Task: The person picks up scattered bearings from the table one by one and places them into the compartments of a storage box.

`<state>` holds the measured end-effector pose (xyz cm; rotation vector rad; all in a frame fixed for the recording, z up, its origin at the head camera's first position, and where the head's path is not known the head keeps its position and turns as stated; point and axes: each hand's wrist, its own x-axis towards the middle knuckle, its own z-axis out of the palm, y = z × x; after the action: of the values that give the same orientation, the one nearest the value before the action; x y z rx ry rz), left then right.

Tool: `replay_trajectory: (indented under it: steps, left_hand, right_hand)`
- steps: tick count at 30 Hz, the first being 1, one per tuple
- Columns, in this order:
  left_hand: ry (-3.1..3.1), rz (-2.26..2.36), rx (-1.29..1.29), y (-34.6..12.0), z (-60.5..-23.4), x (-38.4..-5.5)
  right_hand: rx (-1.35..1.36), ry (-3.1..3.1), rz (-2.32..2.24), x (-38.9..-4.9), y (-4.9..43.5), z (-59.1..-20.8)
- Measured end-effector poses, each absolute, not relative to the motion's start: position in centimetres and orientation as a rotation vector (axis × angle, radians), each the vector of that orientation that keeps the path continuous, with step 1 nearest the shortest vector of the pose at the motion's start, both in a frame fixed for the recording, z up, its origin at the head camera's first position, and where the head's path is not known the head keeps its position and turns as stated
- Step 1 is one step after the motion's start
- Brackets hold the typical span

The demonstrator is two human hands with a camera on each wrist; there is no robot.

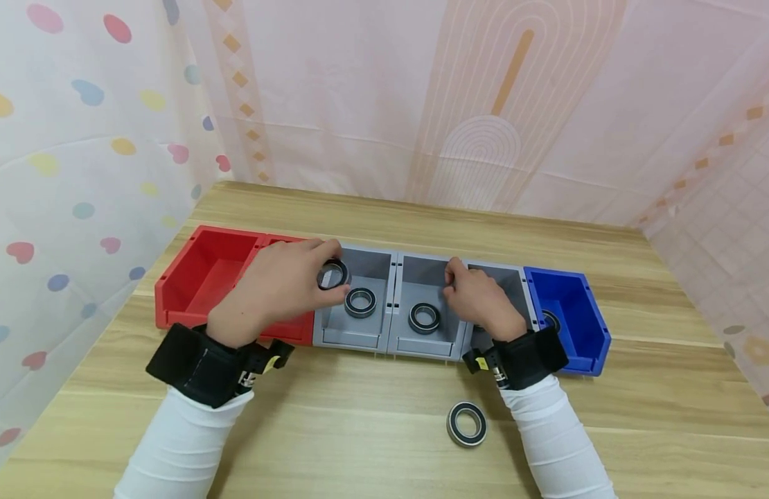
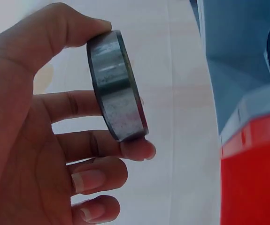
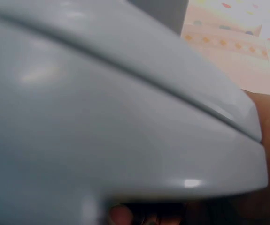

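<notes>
My left hand (image 1: 275, 287) pinches a ball bearing (image 1: 332, 274) between thumb and fingers, over the border of the second red bin (image 1: 297, 331) and the left grey bin (image 1: 353, 336). In the left wrist view the held bearing (image 2: 118, 86) shows its steel outer rim, apart from the bins. Another bearing (image 1: 360, 303) lies in the left grey bin, and one bearing (image 1: 424, 318) in the middle grey bin (image 1: 422, 267). My right hand (image 1: 484, 301) is over the middle and right grey bins, fingers bent; its fingertips and anything between them are mostly hidden.
A red bin (image 1: 204, 270) stands at the row's left end, a blue bin (image 1: 574, 312) at its right, with a bearing (image 1: 551, 320) partly visible inside. A loose bearing (image 1: 467, 424) lies on the wooden table (image 1: 359, 416) in front. Grey bin walls (image 3: 125, 117) fill the right wrist view.
</notes>
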<state>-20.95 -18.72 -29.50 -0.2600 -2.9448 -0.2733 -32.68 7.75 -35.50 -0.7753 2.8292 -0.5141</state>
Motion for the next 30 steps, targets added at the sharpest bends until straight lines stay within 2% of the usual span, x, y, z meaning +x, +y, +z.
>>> replay_trajectory:
  steps: [17, 30]
  left_hand:
    - [-2.972, -0.245, 0.048, -22.2, -30.2, -21.9]
    - [-3.107, -0.279, 0.047, -23.0, -32.0, -22.8]
  right_hand:
    - [-0.780, 2.834, -0.508, -32.6, 7.9, -35.4]
    - [-0.763, 2.832, -0.501, -32.6, 7.8, -35.5]
